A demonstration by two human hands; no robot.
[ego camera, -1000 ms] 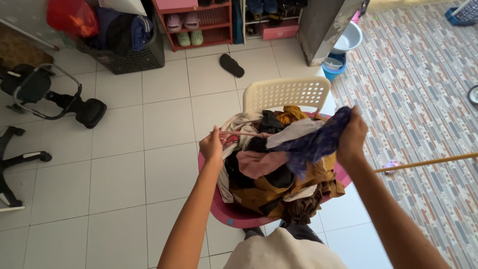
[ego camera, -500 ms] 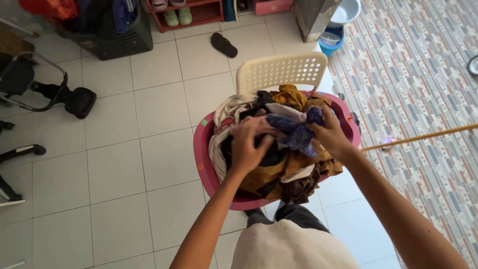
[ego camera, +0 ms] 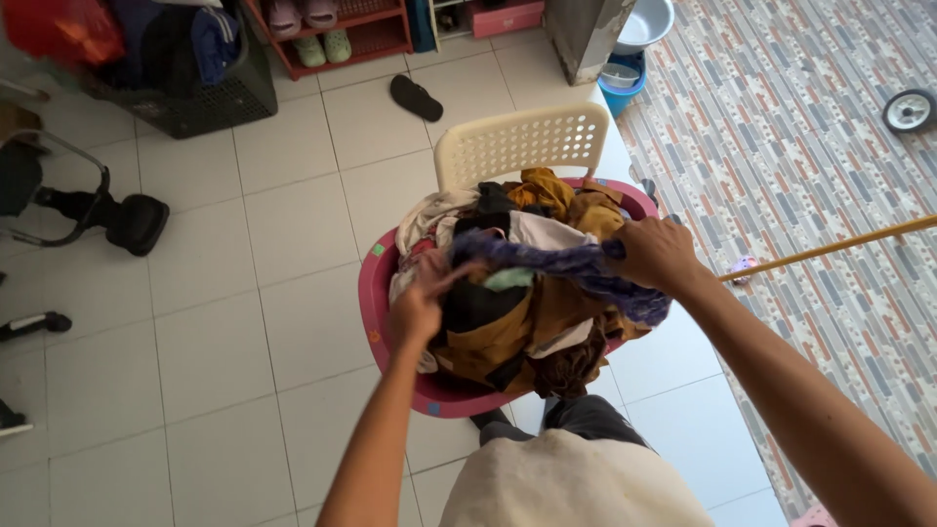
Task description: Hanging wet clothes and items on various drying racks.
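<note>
Pink basin (ego camera: 376, 322) heaped with clothes, purple garment (ego camera: 556, 262) stretched — right hand (ego camera: 656, 256) gripping, left hand (ego camera: 422, 298) seemingly pinching it.

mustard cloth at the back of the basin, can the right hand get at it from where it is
Probably yes. The mustard cloth lies bare on top of the pile, just beyond the right hand. But that hand is gripping the purple garment, so it would need to let go first.

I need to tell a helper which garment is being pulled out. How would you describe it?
Find the pink basin heaped with clothes before the cream chair. Stretched between the left hand and right hand is a purple patterned cloth, twisted ropelike, unlike the brown and black pieces beneath.
</note>
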